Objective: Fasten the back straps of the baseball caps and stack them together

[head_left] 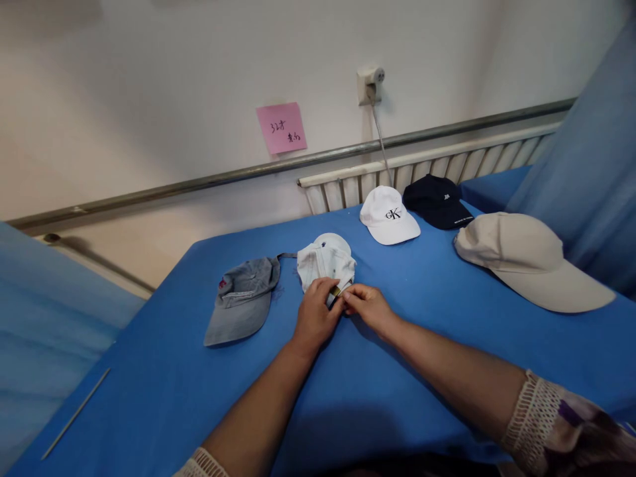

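Note:
A pale, whitish baseball cap [325, 260] lies on the blue-covered table with its brim pointing away from me and its rear strap opening towards me. My left hand [318, 308] is closed on the back of this cap, beside a small brass-coloured buckle [334, 291] on the strap. Against the right side of the same strap, my right hand [368, 307] pinches with thumb and forefinger. The fingertips of both hands nearly meet there, and they partly hide the strap. Just left of the cap is a grey-blue washed cap [243, 298], its loose strap reaching towards the pale one.
A white cap [387, 215], a black cap [437, 202] and a large beige cap [527, 255] sit at the back right. A thin rod [76, 414] lies at the left. Behind are a metal rail [213, 179], a radiator [352, 190] and a plugged-in cord [380, 129]. Curtains [54, 331] flank the table.

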`<control>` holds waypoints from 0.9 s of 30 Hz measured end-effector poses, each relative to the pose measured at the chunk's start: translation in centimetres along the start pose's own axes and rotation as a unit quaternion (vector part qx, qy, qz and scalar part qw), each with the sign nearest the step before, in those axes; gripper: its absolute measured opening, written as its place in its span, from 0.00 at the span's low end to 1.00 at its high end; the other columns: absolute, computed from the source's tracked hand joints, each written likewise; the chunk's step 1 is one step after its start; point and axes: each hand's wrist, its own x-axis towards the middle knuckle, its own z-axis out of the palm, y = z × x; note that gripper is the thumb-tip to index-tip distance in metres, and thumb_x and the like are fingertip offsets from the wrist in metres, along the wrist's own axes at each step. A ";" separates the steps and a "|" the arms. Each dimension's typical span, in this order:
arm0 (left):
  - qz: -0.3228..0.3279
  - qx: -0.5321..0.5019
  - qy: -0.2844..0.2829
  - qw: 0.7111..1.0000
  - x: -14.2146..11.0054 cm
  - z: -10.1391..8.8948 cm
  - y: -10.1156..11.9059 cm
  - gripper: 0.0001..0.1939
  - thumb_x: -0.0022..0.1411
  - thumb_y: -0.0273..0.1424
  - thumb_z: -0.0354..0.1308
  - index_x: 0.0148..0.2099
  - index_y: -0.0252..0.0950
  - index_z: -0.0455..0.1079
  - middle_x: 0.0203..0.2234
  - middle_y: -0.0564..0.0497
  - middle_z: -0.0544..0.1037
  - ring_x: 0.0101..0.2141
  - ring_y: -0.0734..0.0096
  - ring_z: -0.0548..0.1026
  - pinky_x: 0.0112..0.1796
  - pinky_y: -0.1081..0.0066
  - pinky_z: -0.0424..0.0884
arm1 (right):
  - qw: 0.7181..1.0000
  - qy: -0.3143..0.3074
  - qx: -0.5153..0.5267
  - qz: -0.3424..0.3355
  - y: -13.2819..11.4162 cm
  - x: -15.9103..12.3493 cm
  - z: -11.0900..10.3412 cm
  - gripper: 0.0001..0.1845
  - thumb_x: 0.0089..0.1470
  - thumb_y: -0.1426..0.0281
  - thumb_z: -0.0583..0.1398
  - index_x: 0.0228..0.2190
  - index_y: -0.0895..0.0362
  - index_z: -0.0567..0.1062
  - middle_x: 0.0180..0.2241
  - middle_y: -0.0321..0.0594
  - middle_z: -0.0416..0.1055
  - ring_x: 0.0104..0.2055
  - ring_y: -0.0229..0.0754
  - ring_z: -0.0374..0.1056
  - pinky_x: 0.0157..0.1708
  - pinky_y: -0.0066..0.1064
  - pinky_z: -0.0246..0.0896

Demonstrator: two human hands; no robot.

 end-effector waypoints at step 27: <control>-0.041 -0.074 -0.027 0.996 -0.7 0.2 1.1 0.09 0.56 0.31 0.59 0.41 0.36 0.69 0.33 0.50 0.74 0.33 0.69 0.71 0.37 0.70 0.67 | 0.995 0.072 0.066 0.011 -1.5 1.0 -0.9 0.15 0.38 0.65 0.67 0.22 0.56 0.65 0.16 0.28 0.64 0.18 0.31 0.58 0.17 0.23 0.47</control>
